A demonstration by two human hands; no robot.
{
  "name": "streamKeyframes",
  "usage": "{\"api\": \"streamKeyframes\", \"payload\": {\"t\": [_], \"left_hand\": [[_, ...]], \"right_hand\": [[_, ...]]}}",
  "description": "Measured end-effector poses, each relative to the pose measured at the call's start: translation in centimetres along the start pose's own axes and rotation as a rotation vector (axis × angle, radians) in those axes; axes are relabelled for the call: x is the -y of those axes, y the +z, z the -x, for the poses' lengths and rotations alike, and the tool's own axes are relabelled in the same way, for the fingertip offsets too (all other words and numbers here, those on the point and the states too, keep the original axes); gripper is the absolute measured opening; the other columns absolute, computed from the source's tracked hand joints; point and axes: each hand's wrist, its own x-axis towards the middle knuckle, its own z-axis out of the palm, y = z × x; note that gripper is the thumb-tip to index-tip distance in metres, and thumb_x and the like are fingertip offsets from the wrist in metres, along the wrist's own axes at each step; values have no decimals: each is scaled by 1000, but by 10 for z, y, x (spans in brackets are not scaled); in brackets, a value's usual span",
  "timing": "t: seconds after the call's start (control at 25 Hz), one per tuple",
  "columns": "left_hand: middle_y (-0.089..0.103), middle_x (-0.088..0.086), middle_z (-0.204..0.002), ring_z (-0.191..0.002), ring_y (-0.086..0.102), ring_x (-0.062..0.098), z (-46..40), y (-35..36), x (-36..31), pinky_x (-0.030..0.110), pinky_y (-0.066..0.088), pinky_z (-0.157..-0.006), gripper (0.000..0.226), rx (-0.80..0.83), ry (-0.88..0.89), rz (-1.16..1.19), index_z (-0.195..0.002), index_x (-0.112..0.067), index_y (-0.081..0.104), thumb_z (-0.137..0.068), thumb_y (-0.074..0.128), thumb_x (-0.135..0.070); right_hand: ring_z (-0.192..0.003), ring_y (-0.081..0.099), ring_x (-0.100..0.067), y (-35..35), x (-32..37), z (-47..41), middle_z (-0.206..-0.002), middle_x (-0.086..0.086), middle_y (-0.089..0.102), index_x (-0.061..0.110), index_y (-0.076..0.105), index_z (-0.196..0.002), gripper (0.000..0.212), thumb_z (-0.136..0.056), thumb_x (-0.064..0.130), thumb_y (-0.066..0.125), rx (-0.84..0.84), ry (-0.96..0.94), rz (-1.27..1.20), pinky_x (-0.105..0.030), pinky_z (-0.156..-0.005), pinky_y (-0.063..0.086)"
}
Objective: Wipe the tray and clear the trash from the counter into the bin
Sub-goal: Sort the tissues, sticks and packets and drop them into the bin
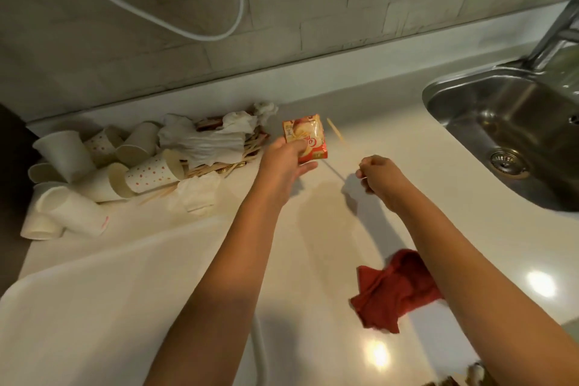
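Fingers (299,147) of the left hand (283,163) are pinching an orange sachet (308,138) above the counter (391,135), right of the trash pile (150,160). Right hand (380,180) is pinching a thin wooden stirrer (336,133). Both seem light; the sachet is probably crinkly.

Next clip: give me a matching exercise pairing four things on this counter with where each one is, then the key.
Things:
1. orange packet
2. red cloth
3. wooden stick
4. paper cups

Places:
A. heaped at the far left of the counter
B. pinched in the right hand
C. held in the left hand
D. lying under the right forearm

Pairs: 1-C, 2-D, 3-B, 4-A
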Motion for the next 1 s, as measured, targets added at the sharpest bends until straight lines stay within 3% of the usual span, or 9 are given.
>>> {"api": "streamKeyframes", "payload": {"t": [0.2, 0.28, 0.4, 0.56, 0.76, 0.92, 1.0], "left_hand": [[65, 5, -84, -74, 64, 14, 75, 2, 29, 21, 55, -59, 15, 116, -94, -20, -104, -8, 56, -92, 49, -4], [66, 5, -87, -79, 65, 16, 100, 5, 36, 22, 54, -61, 16, 181, -112, -85, -105, -9, 58, -92, 50, -5], [65, 5, -82, -73, 63, 15, 131, 15, 49, 22, 52, -59, 14, 226, -141, -132, -89, -14, 60, -91, 50, -5], [65, 6, -82, -71, 60, 18, 172, 30, 83, 28, 47, -62, 13, 283, -189, -177, -88, -18, 61, -90, 52, -8], [65, 4, -78, -64, 60, 12, 224, 67, 132, 18, 49, -52, 19, 392, -234, -232, -87, -18, 61, -89, 52, -2], [66, 0, -79, -66, 61, 10, 258, 97, 187, 20, 49, -58, 15, 508, -330, -436, -88, -20, 61, -89, 54, -6], [66, 3, -83, -68, 60, 11, 270, 108, 219, 18, 49, -56, 14, 517, -399, -501, -92, -17, 60, -89, 53, -5]], "right_hand": [[-50, 33, -16, -29, -26, 90, -58, -3, 41, 14, 51, -75, 33, -88, -7, 29, -79, -110, -193, -27, -51, 32], [-49, 32, -15, -37, -38, 112, -55, -3, 36, 14, 52, -68, 32, -88, -2, 33, -193, -119, -210, -24, -49, 31], [-48, 36, -10, -46, -65, 135, -52, -3, 37, 8, 51, -58, 28, -85, 9, 44, -338, -238, -123, -24, -48, 30], [-46, 36, -1, -62, -114, 168, -50, -2, 36, -10, 48, -61, 38, -81, 22, 46, -368, -463, -78, -12, -46, 27], [-49, 33, 0, -114, -184, 193, -50, 4, 39, -5, 47, -59, 40, -83, 27, 44, -433, -576, -109, -17, -48, 27], [-47, 35, 2, -161, -263, 219, -47, -9, 37, -3, 48, -56, 39, -84, 23, 43, -519, -525, -20, -19, -45, 25], [-47, 39, 4, -176, -310, 232, -47, -3, 38, 6, 49, -60, 30, -85, 22, 42, -526, -443, 20, -14, -45, 27]]}}
